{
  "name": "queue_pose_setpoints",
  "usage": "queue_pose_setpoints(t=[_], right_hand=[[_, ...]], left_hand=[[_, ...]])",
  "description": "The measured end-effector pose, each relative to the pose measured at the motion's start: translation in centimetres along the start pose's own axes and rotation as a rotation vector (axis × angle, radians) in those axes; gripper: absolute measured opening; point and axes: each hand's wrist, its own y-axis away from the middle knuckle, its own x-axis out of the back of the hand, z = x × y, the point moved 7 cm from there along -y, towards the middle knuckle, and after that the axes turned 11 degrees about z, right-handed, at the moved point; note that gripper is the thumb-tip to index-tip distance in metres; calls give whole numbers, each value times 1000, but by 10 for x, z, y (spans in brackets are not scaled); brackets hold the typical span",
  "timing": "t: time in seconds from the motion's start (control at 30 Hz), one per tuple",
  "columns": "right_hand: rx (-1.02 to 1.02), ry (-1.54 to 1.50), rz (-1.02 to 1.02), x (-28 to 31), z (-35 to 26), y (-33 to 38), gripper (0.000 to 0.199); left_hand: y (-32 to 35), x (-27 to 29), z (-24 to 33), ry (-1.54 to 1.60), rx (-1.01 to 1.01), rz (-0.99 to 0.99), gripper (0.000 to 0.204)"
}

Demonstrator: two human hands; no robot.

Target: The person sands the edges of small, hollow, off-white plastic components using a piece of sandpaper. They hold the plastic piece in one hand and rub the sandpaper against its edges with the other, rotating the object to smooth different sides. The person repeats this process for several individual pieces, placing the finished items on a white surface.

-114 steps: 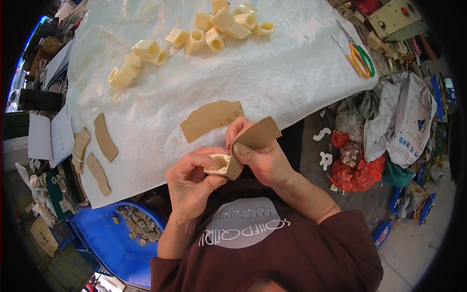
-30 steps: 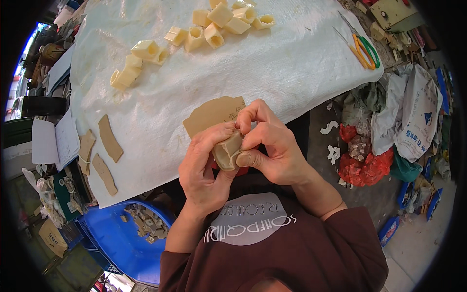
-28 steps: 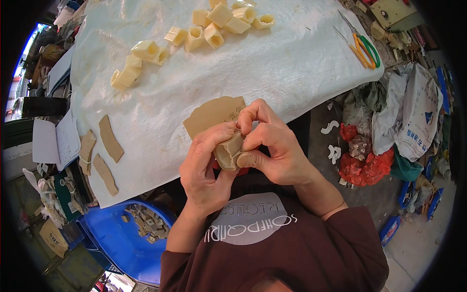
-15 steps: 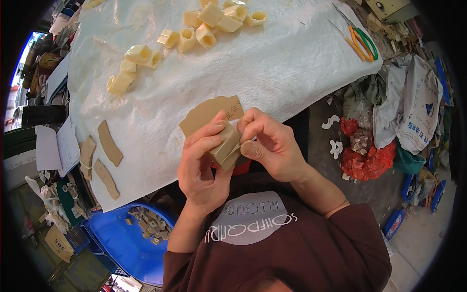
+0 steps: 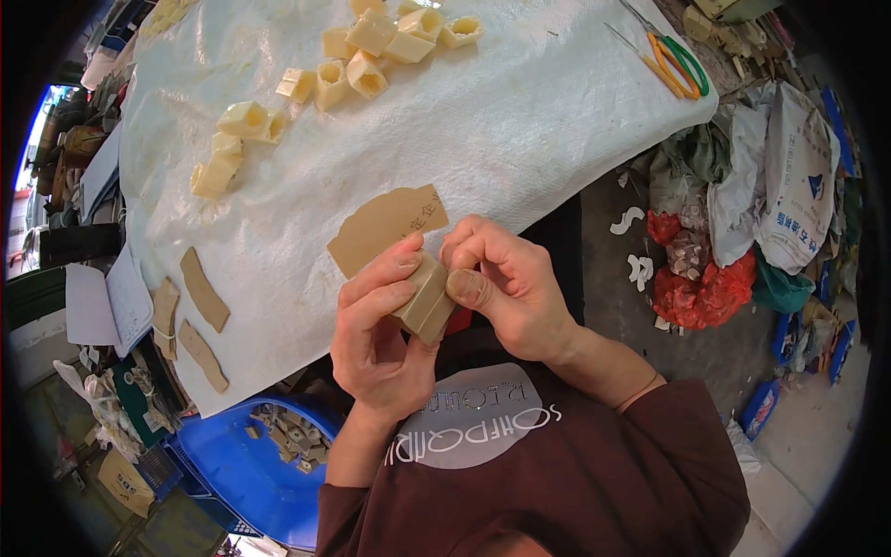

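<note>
A small tan faceted block (image 5: 429, 302) is in front of my chest, above the table's near edge. My left hand (image 5: 382, 325) is closed around its left side, fingers on top and thumb below. At the block's right edge, the thumb and bent fingers of my right hand (image 5: 506, 292) pinch together; whatever lies between those fingertips is hidden. Just beyond my left fingers, a brown card piece (image 5: 385, 226) with a scalloped edge and printing lies on the white sheet (image 5: 278, 200).
Several cream hollow blocks (image 5: 371, 35) sit toward the far side. Curved brown strips (image 5: 204, 290) lie at left. Scissors with orange and green handles (image 5: 677, 70) are at far right. A blue tub (image 5: 227, 473) holds small pieces. Bags (image 5: 705, 292) stand on the floor at right.
The view has shifted a little, moving the table things left. A gap at the block's right side by my right thumb has narrowed. Both hands keep hold of the block.
</note>
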Motion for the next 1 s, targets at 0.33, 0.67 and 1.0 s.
queue_pose_setpoints(t=[0.33, 0.67, 1.0], right_hand=[[269, 251, 97, 5, -10, 3, 12], [80, 164, 44, 0, -6, 0, 12], [-286, -512, 24, -12, 29, 5, 26]], left_hand=[[2, -1, -4, -79, 12, -24, 39], [1, 0, 1, -78, 45, -25, 38], [2, -4, 4, -135, -62, -73, 42]])
